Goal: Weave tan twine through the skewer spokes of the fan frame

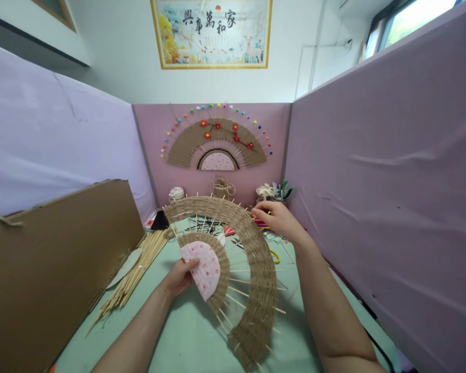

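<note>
My left hand [180,277] grips a half-round fan frame by its pink patterned centre piece [205,269], thumb on the front. Around that centre runs a narrow woven twine band, and farther out lies a wide woven twine band [262,269]. Thin wooden sticks [238,290] link the two bands, their tips poking past the outer edge. The fan is tilted above the table. At its upper right edge my right hand [275,220] has its fingers pinched together by a stick tip; what lies between them is too small to make out.
A bundle of wooden sticks [134,277] lies left, beside a cardboard sheet [62,264]. Behind the fan stand a twine roll [222,187], white cord [176,194] and a pen holder [281,197]. A finished fan [186,140] with red flowers hangs on the pink partition. Yellow-handled scissors [275,256] lie right.
</note>
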Available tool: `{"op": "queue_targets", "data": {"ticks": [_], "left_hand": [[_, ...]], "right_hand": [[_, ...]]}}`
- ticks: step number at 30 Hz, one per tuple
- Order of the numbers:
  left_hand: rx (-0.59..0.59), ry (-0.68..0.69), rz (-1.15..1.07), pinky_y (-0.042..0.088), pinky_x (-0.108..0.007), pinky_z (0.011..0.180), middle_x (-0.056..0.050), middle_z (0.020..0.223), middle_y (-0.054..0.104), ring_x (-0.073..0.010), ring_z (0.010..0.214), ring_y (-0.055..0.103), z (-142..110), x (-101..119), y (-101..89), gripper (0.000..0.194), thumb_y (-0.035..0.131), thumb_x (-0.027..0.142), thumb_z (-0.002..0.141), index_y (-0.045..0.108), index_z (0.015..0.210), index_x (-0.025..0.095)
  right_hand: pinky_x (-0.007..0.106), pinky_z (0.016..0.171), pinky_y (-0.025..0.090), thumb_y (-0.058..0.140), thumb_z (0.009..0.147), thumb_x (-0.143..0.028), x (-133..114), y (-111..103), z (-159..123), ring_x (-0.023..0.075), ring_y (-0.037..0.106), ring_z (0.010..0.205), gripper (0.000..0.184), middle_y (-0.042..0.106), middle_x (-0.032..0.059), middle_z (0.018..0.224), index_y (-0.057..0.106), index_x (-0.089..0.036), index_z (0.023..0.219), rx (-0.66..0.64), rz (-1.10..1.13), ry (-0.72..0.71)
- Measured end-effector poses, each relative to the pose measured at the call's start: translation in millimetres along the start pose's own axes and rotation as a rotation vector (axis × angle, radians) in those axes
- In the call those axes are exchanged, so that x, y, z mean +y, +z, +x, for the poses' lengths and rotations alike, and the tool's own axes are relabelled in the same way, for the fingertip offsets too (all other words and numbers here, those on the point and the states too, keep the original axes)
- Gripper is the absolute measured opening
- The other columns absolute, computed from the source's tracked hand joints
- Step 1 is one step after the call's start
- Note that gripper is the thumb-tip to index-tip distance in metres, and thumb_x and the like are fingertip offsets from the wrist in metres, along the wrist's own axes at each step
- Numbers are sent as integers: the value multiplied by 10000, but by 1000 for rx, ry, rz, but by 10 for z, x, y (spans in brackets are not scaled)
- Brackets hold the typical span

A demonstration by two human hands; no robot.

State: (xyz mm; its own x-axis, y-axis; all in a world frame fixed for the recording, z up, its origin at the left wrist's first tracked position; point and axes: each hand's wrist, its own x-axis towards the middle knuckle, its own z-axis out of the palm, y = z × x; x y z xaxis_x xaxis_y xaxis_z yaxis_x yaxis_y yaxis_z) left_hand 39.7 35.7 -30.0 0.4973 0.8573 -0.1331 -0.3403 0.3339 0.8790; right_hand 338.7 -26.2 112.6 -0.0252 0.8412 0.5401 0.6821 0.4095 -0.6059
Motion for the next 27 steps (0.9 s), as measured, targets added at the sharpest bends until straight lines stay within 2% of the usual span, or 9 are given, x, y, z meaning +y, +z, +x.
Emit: {"op": "queue_targets", "data": {"ticks": [12, 17, 22, 27], "left_hand": [[22, 26, 0, 492, -412, 841, -154, 918, 721, -272, 831, 679, -27, 35, 82, 237, 672, 165, 715, 644, 936, 85], [26, 27, -18, 511, -388, 806, -147, 901, 725, -256, 802, 684, -25, 39, 91, 218, 671, 146, 714, 646, 921, 84], [28, 24, -31, 491, -412, 838, -159, 927, 717, -267, 830, 677, -13, 31, 58, 253, 672, 154, 715, 641, 954, 79], [31, 28, -46, 478, -424, 858, -154, 933, 716, -265, 827, 676, -5, 22, 27, 229, 668, 148, 717, 647, 936, 83]], "right_hand": [[246, 651, 440, 522, 781, -281, -47, -32, -43, 145, 599, 712, 195, 685, 39, 808, 680, -170, 810, -13, -25, -15], [254, 675, 437, 512, 794, -284, -33, -44, -47, 157, 602, 752, 197, 684, 41, 832, 676, -179, 821, -25, -8, -27], [259, 679, 434, 520, 788, -287, -50, -57, -53, 161, 592, 756, 196, 682, 47, 829, 679, -174, 812, -35, 4, -36], [252, 646, 442, 531, 788, -328, -43, -57, -48, 152, 579, 722, 221, 674, 47, 810, 674, -162, 811, -79, 73, 18]]}}
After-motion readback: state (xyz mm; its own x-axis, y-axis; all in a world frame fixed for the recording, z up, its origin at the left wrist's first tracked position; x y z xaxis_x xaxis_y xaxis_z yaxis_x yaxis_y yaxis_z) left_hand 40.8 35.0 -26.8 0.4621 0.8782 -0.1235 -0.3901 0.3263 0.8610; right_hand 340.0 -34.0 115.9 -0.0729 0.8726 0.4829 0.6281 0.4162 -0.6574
